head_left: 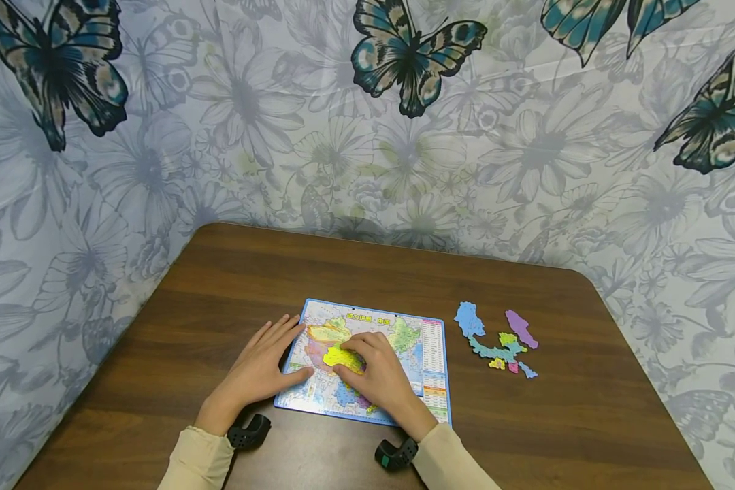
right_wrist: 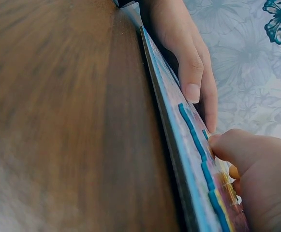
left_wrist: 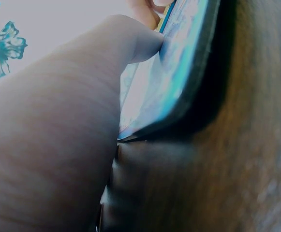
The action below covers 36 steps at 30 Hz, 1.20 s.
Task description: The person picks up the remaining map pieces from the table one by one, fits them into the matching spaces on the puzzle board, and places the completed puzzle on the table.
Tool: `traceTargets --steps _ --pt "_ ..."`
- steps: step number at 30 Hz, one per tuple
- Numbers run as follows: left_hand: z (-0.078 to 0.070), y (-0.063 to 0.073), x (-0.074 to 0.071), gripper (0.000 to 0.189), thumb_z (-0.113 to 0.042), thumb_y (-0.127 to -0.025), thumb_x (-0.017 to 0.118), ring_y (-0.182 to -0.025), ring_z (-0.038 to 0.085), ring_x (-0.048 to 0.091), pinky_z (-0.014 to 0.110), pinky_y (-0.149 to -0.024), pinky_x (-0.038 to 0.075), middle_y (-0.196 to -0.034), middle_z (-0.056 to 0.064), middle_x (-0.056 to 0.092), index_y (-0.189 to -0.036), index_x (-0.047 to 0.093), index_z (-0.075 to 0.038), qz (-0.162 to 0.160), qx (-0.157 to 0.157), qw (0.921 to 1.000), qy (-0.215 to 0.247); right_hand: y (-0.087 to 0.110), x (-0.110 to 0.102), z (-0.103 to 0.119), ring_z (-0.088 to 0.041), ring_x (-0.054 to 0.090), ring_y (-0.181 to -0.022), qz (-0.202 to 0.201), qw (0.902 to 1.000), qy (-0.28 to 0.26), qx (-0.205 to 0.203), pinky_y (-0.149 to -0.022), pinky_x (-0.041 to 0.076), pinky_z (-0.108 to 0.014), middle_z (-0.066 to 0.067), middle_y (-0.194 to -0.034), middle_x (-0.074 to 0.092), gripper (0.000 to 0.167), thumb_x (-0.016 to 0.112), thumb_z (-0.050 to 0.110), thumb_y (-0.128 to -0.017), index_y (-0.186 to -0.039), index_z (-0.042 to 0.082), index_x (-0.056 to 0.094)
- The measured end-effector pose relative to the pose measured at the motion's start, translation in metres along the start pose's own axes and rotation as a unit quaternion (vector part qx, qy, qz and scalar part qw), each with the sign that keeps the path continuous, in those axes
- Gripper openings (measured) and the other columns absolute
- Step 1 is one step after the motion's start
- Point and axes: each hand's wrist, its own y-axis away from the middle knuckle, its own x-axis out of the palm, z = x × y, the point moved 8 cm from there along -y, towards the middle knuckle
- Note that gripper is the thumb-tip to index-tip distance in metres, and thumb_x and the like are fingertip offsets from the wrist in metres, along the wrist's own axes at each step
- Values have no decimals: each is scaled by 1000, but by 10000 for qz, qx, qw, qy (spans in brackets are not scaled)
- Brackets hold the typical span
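A map puzzle board [head_left: 433,367] with a blue border lies on the table, several coloured map pieces on it. My left hand [head_left: 254,371] rests at its left edge, fingers stretched out past the border and thumb [left_wrist: 147,46] touching the board. Over the middle, my right hand [head_left: 376,374] pinches a bright yellow map puzzle piece [head_left: 337,356] between thumb and curled fingers, low on the board. The palm hides part of that piece. In the right wrist view, the right thumb [right_wrist: 232,145] is close over raised pieces with blue edges.
Right of the board on the wooden table [head_left: 578,408] lie loose pieces: a blue one [head_left: 469,318], a purple one [head_left: 520,328], a long teal one [head_left: 493,351] and several smaller ones. A patterned butterfly wall covering [head_left: 404,170] stands behind the table's far edge.
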Motion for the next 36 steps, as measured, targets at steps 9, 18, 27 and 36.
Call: traceTargets --steps 9,18,27,36 --pt "0 -2 2 89 -55 -87 74 -156 33 27 55 -127 16 -166 12 36 -157 44 -8 123 -73 9999 74 0 -1 0 -16 60 -112 9 10000 -73 -20 -96 55 -36 3 -121 71 33 83 37 -88 -115 18 76" --pt "-1 -1 0 88 -55 -88 74 -155 34 29 56 -127 18 -165 14 38 -156 45 -7 40 -7 10000 42 0 -2 -5 -16 61 -113 141 9988 -446 119 -98 55 -37 3 -123 71 32 82 33 -89 -117 18 76" --pt "0 0 2 88 -58 -89 72 -155 34 30 57 -126 19 -165 13 38 -156 46 -7 49 -30 10000 10 1 -4 -8 -14 62 -112 176 9966 -788 188 -98 55 -38 4 -123 71 31 80 31 -91 -119 18 75" --pt "0 0 1 87 -59 -89 71 -155 34 30 57 -126 20 -165 13 38 -156 46 -8 42 -17 10000 3 0 -10 -8 -13 61 -113 226 9954 -909 183 -98 55 -37 4 -124 70 32 80 29 -91 -120 17 75"
